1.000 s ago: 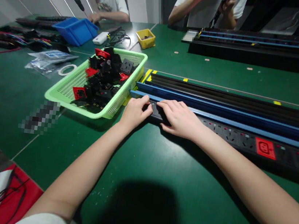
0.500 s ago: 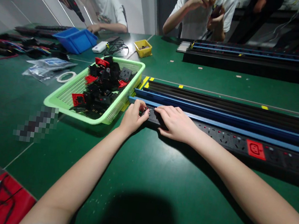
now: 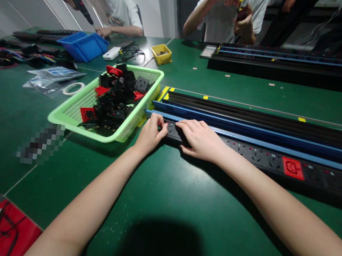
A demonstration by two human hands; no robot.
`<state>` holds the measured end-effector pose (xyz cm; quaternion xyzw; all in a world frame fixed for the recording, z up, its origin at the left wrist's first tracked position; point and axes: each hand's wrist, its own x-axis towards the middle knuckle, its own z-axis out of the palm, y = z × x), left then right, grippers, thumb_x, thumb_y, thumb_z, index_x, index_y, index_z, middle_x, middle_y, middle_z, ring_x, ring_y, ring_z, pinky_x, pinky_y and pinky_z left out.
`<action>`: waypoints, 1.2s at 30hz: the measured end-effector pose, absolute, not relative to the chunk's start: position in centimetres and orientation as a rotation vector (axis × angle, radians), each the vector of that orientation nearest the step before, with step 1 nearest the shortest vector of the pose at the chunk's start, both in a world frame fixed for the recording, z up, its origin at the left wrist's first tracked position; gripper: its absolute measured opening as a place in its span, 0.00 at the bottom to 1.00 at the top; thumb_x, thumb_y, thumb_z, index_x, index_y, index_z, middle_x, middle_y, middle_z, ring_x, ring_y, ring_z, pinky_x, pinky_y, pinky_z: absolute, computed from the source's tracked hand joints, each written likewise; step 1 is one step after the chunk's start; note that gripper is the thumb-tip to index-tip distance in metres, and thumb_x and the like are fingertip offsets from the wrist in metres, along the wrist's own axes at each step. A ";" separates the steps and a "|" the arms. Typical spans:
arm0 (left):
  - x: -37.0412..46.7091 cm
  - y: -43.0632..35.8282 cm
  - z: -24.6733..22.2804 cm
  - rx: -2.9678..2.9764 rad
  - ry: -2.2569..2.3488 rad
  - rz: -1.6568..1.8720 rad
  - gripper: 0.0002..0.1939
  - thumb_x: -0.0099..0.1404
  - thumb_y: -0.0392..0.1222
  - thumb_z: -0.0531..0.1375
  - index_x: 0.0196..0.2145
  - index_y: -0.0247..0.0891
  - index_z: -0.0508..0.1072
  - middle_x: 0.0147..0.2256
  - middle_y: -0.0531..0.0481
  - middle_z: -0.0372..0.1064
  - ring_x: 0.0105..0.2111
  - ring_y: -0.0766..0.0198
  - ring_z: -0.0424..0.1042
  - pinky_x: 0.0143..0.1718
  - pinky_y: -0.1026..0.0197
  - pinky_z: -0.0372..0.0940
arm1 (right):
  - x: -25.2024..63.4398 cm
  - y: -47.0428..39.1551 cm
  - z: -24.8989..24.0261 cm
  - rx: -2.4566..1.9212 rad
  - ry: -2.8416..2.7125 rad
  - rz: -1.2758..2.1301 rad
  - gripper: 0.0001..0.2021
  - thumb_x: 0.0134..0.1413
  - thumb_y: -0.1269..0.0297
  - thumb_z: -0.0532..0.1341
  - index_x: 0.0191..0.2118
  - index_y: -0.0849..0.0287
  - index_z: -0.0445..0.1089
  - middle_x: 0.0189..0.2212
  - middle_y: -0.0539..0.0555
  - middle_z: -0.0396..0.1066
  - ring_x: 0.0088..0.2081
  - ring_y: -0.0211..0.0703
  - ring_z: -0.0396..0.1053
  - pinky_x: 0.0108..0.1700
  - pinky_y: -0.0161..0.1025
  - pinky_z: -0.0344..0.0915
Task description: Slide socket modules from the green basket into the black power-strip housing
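The green desk [image 3: 137,191] carries everything and gives a firm, flat backing; good handling here seems to mean letting the desk take the downward force, with the work never lifted off it. The long black socket strip [image 3: 318,177] lies on the desk, face up, running from just beside the basket out past the right edge of view; its whole length should best lie flat while one end is worked. The near blue rail [image 3: 251,140] runs along the strip's far side; it could serve as a stop if the strip slides away, though whether the two touch is hard to tell. The light green basket [image 3: 81,105] sits just off the strip's left end, so elbow and wrist want care there.

The right hand [image 3: 199,140] lies over the strip, fingers across its face and thumb towards the near side, unclenched; whether it grips the sides I cannot tell; a broad, even press would steady the strip best. The left hand [image 3: 151,131] has thumb and fingers bent in at the strip's left end, at the last socket; whether they pinch anything is hidden; small, square pressure there, without twisting, should serve well.
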<state>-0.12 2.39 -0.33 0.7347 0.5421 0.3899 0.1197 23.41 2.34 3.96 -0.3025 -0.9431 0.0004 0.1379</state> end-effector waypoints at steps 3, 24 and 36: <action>-0.1 2.4 -0.4 2.150 1.576 1.141 0.09 0.69 0.47 0.55 0.39 0.42 0.57 0.34 0.50 0.66 0.34 0.59 0.72 0.35 0.58 0.64 | 23.4 2.3 3.9 -0.876 -2.730 -0.011 0.28 0.61 0.61 0.62 0.63 0.68 0.62 0.61 0.69 0.68 0.56 0.61 0.67 0.54 0.51 0.62; 0.2 2.2 1.7 2.460 1.704 0.704 0.10 0.73 0.40 0.47 0.50 0.35 0.60 0.40 0.38 0.74 0.39 0.53 0.77 0.43 0.52 0.67 | 23.4 2.3 3.9 -0.876 -2.735 -0.019 0.29 0.61 0.61 0.62 0.64 0.69 0.62 0.61 0.69 0.68 0.57 0.63 0.67 0.55 0.52 0.63; -6.2 7.6 14.1 2.421 2.366 -0.108 0.20 0.70 0.51 0.53 0.47 0.37 0.77 0.41 0.38 0.79 0.43 0.42 0.77 0.44 0.48 0.68 | 23.3 2.2 4.2 -0.906 -2.732 0.092 0.29 0.61 0.62 0.60 0.65 0.69 0.61 0.61 0.68 0.67 0.58 0.61 0.67 0.57 0.52 0.62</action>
